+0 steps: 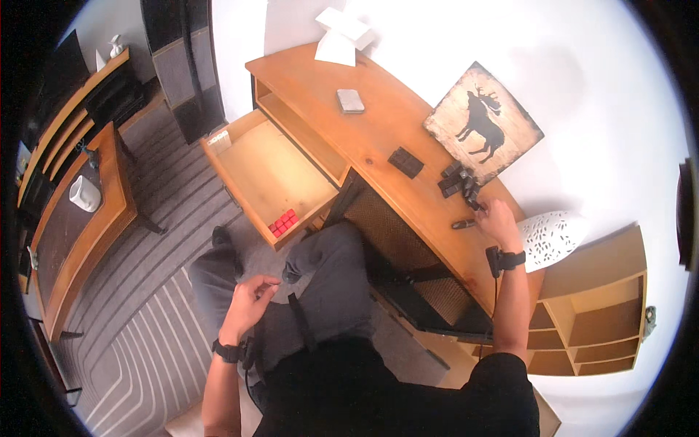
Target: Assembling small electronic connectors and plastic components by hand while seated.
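Note:
My left hand (251, 302) hovers over my lap, its fingers loosely curled and the thumb a little apart, with nothing visible between them. My right hand (499, 222) reaches over the wooden desk (397, 138), fingertips closed on a small black object (472, 195) whose kind I cannot make out. Against it lie several dark block-like pieces (450, 183). Close by rests a small dark oval item (463, 224), and farther left a flat dark rectangular piece (405, 162).
A drawer (269, 164) stands pulled out, holding red cubes (283, 223) and small white pieces (218, 138). A grey square item (350, 101), a white angular ornament (341, 36), a deer picture (484, 124) and a perforated white lamp (553, 239) stand on the desk. Shelves (593, 313) adjoin it.

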The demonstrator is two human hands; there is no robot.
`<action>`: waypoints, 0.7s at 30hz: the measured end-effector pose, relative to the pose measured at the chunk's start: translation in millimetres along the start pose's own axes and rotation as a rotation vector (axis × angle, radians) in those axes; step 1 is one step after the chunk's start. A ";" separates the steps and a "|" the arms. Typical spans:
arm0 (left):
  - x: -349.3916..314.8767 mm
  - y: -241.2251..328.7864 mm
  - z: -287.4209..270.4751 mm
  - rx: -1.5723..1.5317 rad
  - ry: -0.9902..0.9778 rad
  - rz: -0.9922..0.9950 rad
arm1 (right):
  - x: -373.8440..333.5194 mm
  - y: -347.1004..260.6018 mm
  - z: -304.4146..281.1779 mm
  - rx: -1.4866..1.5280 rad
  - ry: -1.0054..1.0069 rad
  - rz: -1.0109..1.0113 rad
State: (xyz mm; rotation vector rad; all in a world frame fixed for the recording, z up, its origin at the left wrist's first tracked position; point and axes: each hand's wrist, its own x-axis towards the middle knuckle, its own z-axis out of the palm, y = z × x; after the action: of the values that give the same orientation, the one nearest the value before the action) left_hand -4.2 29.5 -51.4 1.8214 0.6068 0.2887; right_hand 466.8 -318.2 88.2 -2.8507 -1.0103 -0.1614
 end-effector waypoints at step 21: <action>-6.5 -8.4 -3.2 0.014 0.017 0.043 | -5.8 -8.9 -11.6 -0.071 0.036 -0.065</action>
State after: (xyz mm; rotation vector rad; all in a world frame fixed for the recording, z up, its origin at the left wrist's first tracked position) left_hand -13.4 30.5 -57.6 1.8492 0.5827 0.3296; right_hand 456.0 -316.6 99.4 -2.8680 -1.1125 -0.2578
